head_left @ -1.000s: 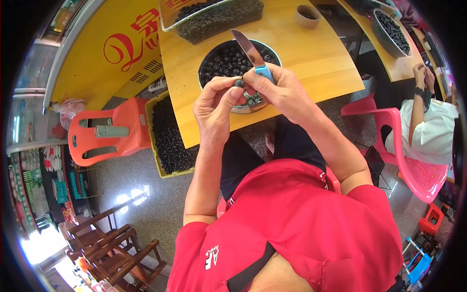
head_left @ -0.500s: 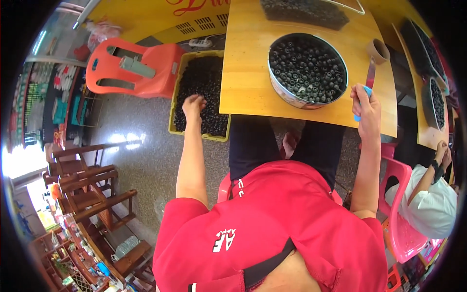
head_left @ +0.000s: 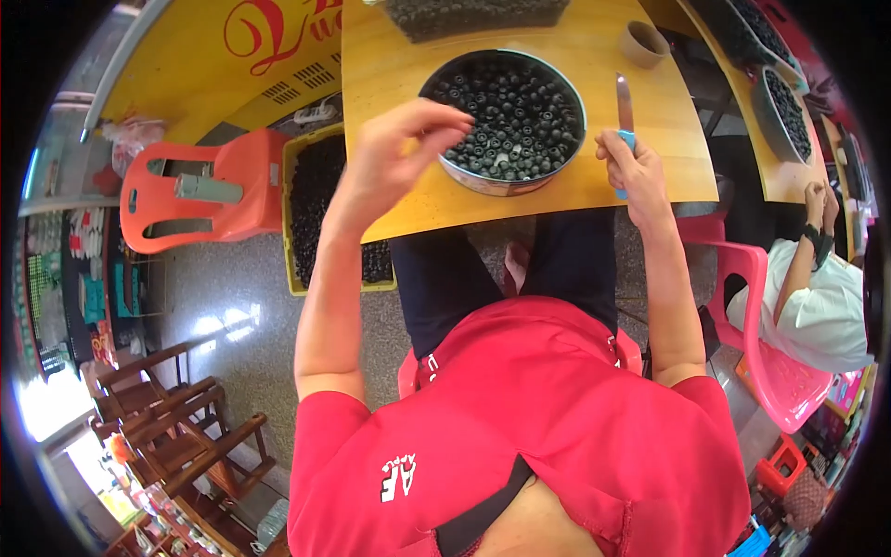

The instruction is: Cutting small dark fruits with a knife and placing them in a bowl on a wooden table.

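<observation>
My right hand point(head_left: 636, 172) is closed round the blue handle of a knife point(head_left: 625, 104), its blade pointing away from me over the table. A round tub point(head_left: 509, 188) stands near the table's front edge, filled with small dark round pieces point(head_left: 520, 107), many with a pale ring on top. At its left rim hovers my left hand point(head_left: 394, 153), thumb and fingers stretched toward the pieces with a gap between them. I see nothing held there. On the floor to the left, a yellow crate point(head_left: 295, 271) of dark pieces is partly hidden by my left arm and the table.
A clear box point(head_left: 478, 20) of dark pieces and a brown cup point(head_left: 644, 45) stand farther back on the wooden table point(head_left: 650, 130). An orange chair point(head_left: 200, 200) is at the left. On the right, another person point(head_left: 803, 297) sits on a pink chair by a second table.
My left hand has moved from above the yellow crate up and right to the tub's left rim. The knife stays in my right hand, its blade now more upright. The view has shifted right.
</observation>
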`<state>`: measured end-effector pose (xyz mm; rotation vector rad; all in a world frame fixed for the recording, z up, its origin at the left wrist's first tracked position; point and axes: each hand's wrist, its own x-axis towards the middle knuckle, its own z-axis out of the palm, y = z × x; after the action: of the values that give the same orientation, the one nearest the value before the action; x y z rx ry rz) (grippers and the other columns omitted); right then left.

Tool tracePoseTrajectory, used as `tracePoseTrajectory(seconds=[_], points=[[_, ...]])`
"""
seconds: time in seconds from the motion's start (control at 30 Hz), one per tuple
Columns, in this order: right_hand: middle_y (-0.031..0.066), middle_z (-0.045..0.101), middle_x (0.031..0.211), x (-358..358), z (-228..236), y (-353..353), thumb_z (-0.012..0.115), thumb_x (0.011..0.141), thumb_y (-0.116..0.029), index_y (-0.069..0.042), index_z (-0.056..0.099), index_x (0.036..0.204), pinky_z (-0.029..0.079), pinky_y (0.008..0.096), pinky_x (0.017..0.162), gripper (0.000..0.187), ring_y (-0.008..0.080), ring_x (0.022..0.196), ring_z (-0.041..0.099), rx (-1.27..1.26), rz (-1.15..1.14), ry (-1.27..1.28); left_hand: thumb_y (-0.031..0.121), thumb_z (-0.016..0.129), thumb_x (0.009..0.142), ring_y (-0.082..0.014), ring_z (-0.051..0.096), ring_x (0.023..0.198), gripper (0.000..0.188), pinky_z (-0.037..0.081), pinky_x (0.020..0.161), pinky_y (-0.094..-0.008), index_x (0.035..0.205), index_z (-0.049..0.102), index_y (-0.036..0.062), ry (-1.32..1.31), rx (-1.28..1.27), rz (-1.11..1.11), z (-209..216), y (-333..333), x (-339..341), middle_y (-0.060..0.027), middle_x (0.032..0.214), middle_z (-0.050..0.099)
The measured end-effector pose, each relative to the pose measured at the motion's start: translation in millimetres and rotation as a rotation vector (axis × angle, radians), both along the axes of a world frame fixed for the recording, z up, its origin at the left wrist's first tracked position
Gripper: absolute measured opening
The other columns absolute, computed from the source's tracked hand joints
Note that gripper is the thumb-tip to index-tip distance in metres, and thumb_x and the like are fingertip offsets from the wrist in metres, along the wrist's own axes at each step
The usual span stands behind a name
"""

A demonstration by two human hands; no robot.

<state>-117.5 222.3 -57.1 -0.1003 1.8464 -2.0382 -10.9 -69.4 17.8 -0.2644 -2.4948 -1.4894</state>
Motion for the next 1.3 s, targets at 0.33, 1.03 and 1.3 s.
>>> tracePoseTrajectory(seconds=[0.33, 1.03, 1.3], points=[[-0.0006, 0.057, 0.076, 8, 1, 11, 0.058, 0.095, -0.022, 0.001, 0.061, 0.096, 0.026, 0.0172, 0.043, 0.023, -0.0002, 0.049, 0.036, 0.020, 0.004, 0.021, 0.009, 0.059, 0.075, -0.0316, 0.061, 0.088, 0.009, 0.049, 0.075, -0.0420, 0.081, 0.061, 0.0038, -0.027, -0.826, -0.361, -47, 40, -74, -0.0122, 0.085, 0.060], [-0.0048, 0.056, 0.068, 38, 65, -53, 0.068, 0.089, -0.023, -0.003, 0.066, 0.098, 0.027, 0.0174, 0.043, 0.022, 0.0002, 0.051, 0.039, -0.169, 0.180, 0.127, 0.001, 0.070, 0.081, -0.0074, 0.060, 0.078, 0.020, 0.048, 0.070, -0.0201, 0.099, 0.060, -0.0004, -0.143, 0.475, -0.128, -7, 64, -32, -0.0015, 0.087, 0.061], [-0.0017, 0.062, 0.072, 38, 64, -56, 0.070, 0.086, -0.027, -0.003, 0.067, 0.092, 0.036, 0.0177, 0.046, 0.025, 0.0017, 0.055, 0.047, -0.214, 0.144, 0.050, 0.002, 0.072, 0.080, -0.0078, 0.056, 0.072, 0.016, 0.046, 0.067, -0.0211, 0.094, 0.064, 0.0009, 0.107, 0.207, 0.059, -14, 76, -22, -0.0027, 0.091, 0.059]])
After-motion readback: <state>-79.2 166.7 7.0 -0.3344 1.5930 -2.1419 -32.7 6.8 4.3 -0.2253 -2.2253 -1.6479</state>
